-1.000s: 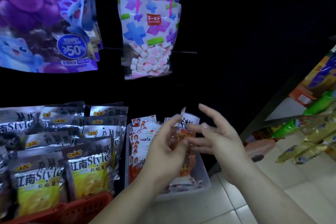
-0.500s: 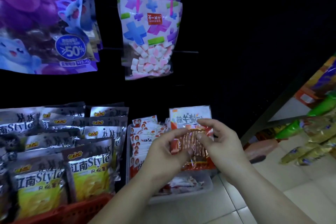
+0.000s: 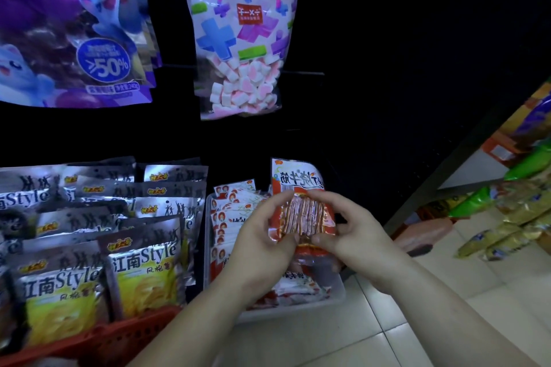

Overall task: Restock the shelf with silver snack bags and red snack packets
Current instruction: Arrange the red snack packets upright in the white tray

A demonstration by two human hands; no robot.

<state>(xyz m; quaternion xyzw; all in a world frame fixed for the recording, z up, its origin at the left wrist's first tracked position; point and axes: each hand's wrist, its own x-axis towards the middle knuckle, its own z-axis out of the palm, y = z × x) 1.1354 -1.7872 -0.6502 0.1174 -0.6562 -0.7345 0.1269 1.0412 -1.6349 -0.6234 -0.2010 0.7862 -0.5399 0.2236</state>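
Observation:
Both hands hold one red snack packet (image 3: 301,202) upright over a clear plastic bin (image 3: 337,292). My left hand (image 3: 262,235) pinches its left edge between thumb and fingers. My right hand (image 3: 354,232) pinches its right edge the same way. More red and white packets (image 3: 235,211) stand in rows in the bin's left half, and a few lie flat under my hands. Silver snack bags (image 3: 140,265) with yellow fronts stand packed in a red basket (image 3: 113,340) to the left.
A purple grape-print bag (image 3: 68,33) and a marshmallow bag (image 3: 241,48) hang above on the dark back panel. A neighbouring shelf with green and gold packs (image 3: 512,217) runs along the right. Pale floor tiles (image 3: 328,337) lie below the bin.
My hands closed on a red packet, turned its face toward me and lifted it slightly above the bin. One second ago my right hand was open beside it.

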